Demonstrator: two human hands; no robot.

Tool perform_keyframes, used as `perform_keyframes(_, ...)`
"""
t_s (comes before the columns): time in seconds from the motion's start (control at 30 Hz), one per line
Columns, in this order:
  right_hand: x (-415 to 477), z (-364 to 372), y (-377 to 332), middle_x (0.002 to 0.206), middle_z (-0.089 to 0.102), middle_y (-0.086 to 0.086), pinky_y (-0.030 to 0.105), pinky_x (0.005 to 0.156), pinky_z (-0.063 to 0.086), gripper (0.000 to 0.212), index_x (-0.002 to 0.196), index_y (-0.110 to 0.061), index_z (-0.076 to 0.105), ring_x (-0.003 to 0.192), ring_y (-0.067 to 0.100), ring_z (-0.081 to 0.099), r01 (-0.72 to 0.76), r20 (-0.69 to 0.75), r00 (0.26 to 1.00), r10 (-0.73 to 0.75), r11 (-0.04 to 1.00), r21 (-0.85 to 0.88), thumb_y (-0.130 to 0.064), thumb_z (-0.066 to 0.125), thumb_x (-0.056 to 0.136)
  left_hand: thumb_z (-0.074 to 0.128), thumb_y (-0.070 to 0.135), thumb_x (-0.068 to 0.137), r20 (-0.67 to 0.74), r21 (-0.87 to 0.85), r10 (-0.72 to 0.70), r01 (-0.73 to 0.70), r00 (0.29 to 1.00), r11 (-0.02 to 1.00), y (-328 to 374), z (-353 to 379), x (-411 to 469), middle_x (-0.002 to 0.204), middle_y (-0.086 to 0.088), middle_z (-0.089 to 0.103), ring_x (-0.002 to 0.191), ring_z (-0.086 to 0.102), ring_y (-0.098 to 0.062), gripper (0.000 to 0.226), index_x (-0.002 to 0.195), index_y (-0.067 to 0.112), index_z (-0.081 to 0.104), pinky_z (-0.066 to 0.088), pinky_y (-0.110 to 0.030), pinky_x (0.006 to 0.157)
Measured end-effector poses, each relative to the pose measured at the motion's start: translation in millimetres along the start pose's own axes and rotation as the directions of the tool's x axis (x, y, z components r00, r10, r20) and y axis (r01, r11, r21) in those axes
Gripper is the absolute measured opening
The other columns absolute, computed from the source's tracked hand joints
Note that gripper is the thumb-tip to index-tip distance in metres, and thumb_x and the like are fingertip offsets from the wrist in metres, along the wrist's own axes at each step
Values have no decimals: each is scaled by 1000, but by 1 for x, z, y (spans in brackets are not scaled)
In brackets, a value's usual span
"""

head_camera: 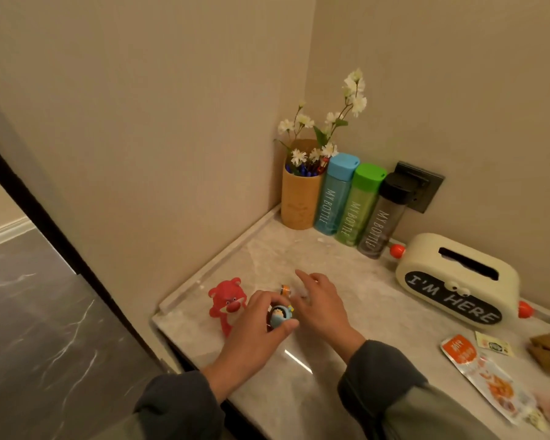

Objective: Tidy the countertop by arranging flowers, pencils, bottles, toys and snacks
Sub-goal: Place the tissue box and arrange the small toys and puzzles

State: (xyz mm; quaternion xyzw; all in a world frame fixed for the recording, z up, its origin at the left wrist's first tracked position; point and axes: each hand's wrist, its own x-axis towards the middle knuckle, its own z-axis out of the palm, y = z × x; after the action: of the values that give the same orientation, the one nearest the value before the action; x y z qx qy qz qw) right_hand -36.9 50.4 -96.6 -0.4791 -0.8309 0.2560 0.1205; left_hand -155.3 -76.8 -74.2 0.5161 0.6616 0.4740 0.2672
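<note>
pinching a small blue toy [280, 316] between thumb and fingers, the left hand [254, 328] is hovering beside the red bear [226, 301], lower centre; the right hand [323, 304] is holding its fingers spread.

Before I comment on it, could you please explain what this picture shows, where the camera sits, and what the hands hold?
There is no machine here. A person wears one camera on the head, and it looks down at their own two hands. The left hand grips a small blue toy figure in its fingers. The right hand is open and holds nothing; a small orange toy lies beside it on the countertop. A red bear toy is just left of the hands. In the corner stand a wooden holder with flowers and pencils, and three bottles. A tissue box and snack packets are on the right.
</note>
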Motion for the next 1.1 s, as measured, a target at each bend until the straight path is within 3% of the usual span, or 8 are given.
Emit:
perform_keyframes(0.2, 3, 10, 1, 121, 51, -4, 25, 84, 35, 22, 104, -30, 61, 113, 18, 42, -19, -64, 998, 20, 1000, 15, -38, 64, 84, 76, 32, 74, 36, -42, -11, 13, 999, 999, -10, -7, 9, 102, 15, 53, 94, 56, 1, 32, 96, 35, 54, 47, -14, 77)
perform_keyframes(0.37, -9, -3, -6, 84, 65, -3, 29, 72, 45, 20, 79, -17, 64, 82, 13, 59, -60, -131, 985, 110, 938, 341, -36, 68, 80, 80, 26, 69, 43, -66, 15, -12, 999, 998, -6, -3, 11, 100, 13, 52, 89, 55, 2, 36, 92, 33, 52, 47, -14, 73)
perform_keyframes(0.47, -19, -19, -7, 74, 66, 5, 33, 66, 51, 15, 79, -9, 61, 68, 15, 61, -160, -138, 952, 275, 826, 541, -19, 69, 85, 79, 27, 69, 67, -54, 55, -51, 996, 997, -1, 3, 10, 100, 15, 48, 89, 55, 2, 37, 91, 35, 50, 44, -11, 72)
perform_keyframes(0.63, -46, -57, -9, 89, 76, 8, 35, 63, 60, 11, 85, -9, 49, 77, 24, 74, -233, 20, 910, 414, 472, 850, -10, 57, 92, 73, 20, 76, 117, -128, 45, -30, 992, 991, 17, 26, 16, 102, 14, 50, 89, 55, 5, 34, 90, 38, 47, 45, -8, 71)
perform_keyframes(0.77, -73, -82, 0, 71, 70, 6, 28, 50, 54, 19, 82, -7, 51, 62, 20, 70, -207, -28, 896, 444, 471, 857, -18, 53, 97, 68, 17, 82, 224, -202, 49, -3, 973, 979, 39, 54, 23, 89, 10, 55, 79, 58, 0, 31, 87, 37, 45, 49, -13, 67)
perform_keyframes(0.9, -93, -109, 18, 59, 50, 0, 22, 39, 29, 20, 81, -14, 47, 41, 9, 41, -215, -62, 851, 521, 454, 865, -23, 53, 97, 68, 18, 83, 295, -198, 70, -11, 953, 980, 65, 84, 28, 93, 12, 55, 85, 58, 0, 29, 90, 35, 46, 51, -19, 76)
perform_keyframes(1.0, -105, -135, 37, 54, 45, -4, 22, 41, 24, 10, 91, -17, 54, 43, 10, 35, -261, 23, 827, 562, 347, 901, -26, 52, 93, 66, 19, 86, 356, -232, 65, 21, 932, 973, 87, 108, 35, 103, 12, 54, 91, 59, -1, 37, 106, 39, 43, 48, -17, 76)
perform_keyframes(1.1, -116, -158, 55, 58, 48, 0, 21, 41, 23, 34, 108, -9, 61, 47, 13, 40, -235, 94, 823, 560, 186, 954, -31, 39, 93, 66, 21, 87, 385, -217, 87, -1, 919, 976, 107, 128, 45, 108, 11, 53, 95, 57, -2, 38, 111, 40, 42, 45, -14, 75)
